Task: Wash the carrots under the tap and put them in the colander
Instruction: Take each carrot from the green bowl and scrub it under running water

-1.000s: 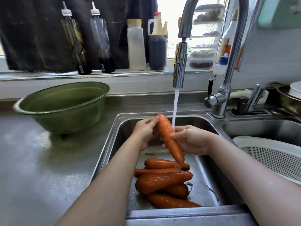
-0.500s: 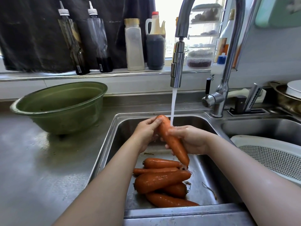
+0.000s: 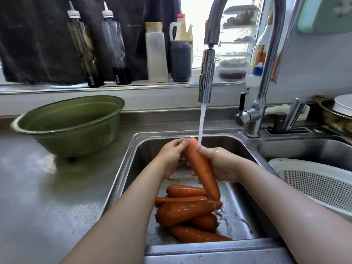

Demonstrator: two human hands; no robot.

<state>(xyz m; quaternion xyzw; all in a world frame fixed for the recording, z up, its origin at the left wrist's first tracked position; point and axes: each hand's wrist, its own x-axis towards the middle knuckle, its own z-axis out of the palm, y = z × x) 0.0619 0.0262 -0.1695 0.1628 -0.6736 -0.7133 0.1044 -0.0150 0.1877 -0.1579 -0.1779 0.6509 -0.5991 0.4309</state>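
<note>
A long orange carrot (image 3: pixel 202 168) slants down over the left sink basin (image 3: pixel 137 149), its thick end up under the running water from the tap (image 3: pixel 206 80). My left hand (image 3: pixel 171 157) grips its upper end from the left. My right hand (image 3: pixel 221 164) wraps its middle from the right, and the stream lands where that hand meets the carrot. Several more carrots (image 3: pixel 186 210) lie piled on the basin floor below. The white colander (image 3: pixel 320 180) sits in the right basin, and I see nothing inside the part that shows.
A green bowl (image 3: pixel 70 126) stands on the steel counter at left. Bottles (image 3: pixel 156 54) line the window sill behind the sink. A knife block (image 3: pixel 291 119) and a pot with a white lid (image 3: pixel 341 111) sit behind the right basin.
The carrot has stayed under the stream while my right hand slid up along it toward the thick end. The view shifted slightly.
</note>
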